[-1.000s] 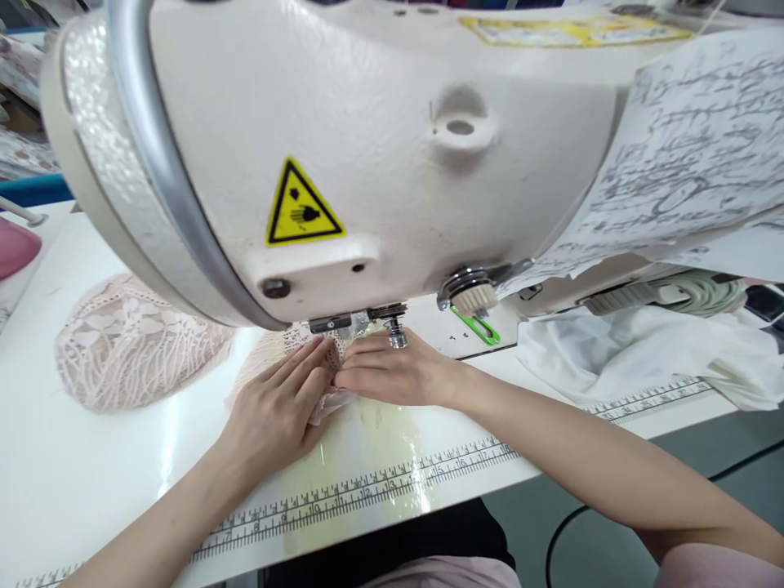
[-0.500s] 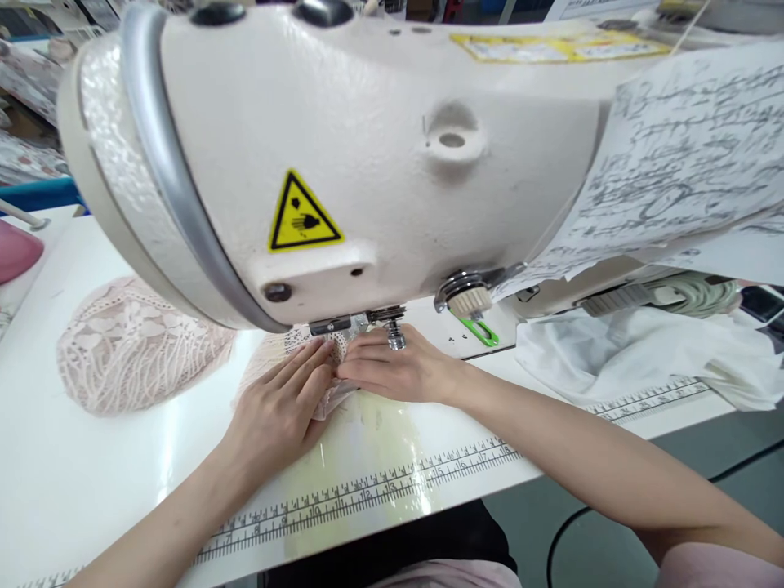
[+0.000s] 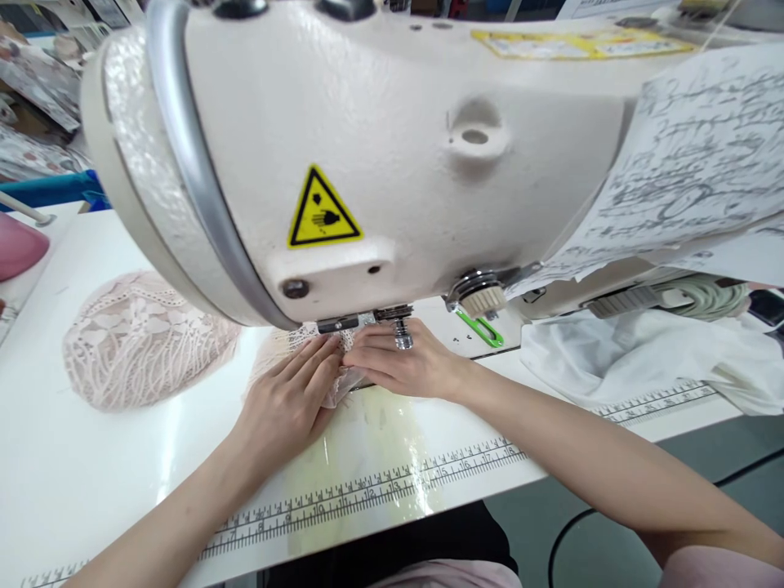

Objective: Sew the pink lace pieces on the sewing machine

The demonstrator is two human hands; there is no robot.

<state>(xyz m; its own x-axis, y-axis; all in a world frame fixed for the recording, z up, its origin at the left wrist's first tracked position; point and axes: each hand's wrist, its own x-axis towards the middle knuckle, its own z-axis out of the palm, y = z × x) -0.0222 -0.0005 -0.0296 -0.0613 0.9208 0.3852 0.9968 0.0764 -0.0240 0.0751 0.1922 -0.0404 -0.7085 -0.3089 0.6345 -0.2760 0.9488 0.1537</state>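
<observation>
A cream sewing machine head [image 3: 380, 147] fills the upper view. Beneath its presser foot [image 3: 343, 324] lies a piece of pale pink lace [image 3: 278, 343]. My left hand [image 3: 287, 404] lies flat on the lace, fingers together and pointing at the foot. My right hand [image 3: 398, 367] presses the lace from the right, its fingertips meeting the left hand's just in front of the foot. The needle area is mostly hidden by the machine head.
A heap of pink lace pieces [image 3: 138, 343] lies at the left on the white table [image 3: 91, 474], which has a printed ruler [image 3: 367, 490] along its front edge. White cloth [image 3: 625, 359] and a printed paper [image 3: 692, 163] sit at the right. A green clip [image 3: 483, 328] lies behind my right hand.
The view has shifted slightly, so the machine sits further right in the picture. Both hands stay pressed on the lace at the presser foot.
</observation>
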